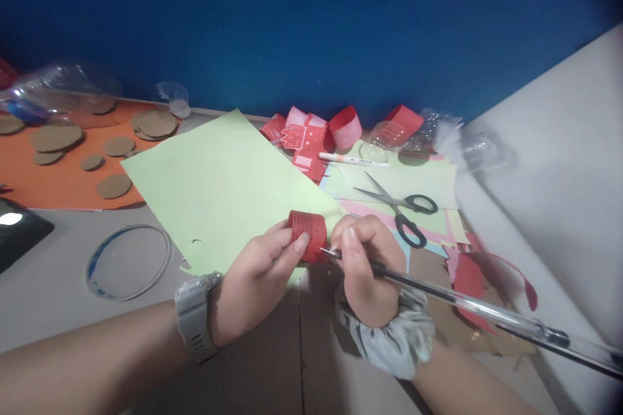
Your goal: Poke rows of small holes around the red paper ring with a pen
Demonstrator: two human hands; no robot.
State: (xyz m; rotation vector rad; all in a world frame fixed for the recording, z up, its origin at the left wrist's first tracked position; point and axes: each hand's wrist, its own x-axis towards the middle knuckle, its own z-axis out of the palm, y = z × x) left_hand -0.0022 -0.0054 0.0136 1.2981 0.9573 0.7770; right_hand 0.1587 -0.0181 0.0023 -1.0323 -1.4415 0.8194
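My left hand (260,272) grips a small red paper ring (311,233) with dark lines drawn over its side, thumb across the front. Fingers closed around a black-and-clear ballpoint pen (438,288), my right hand (365,259) is just to the right of the ring. The pen's tip is close to the ring's right edge; I cannot tell whether it touches. Under and behind both hands lies a large light green paper sheet (209,175). Scissors with black handles (392,201) lie spread on stacked coloured papers, beyond my right hand.
Cut cardboard discs (114,186) lie on an orange sheet (19,175) at the left, near a clear plastic bottle (63,87). A tape ring (129,262) is nearer. Red paper pieces (311,136) and a marker (353,159) lie by the blue wall (302,26); red scraps (470,279) lie right.
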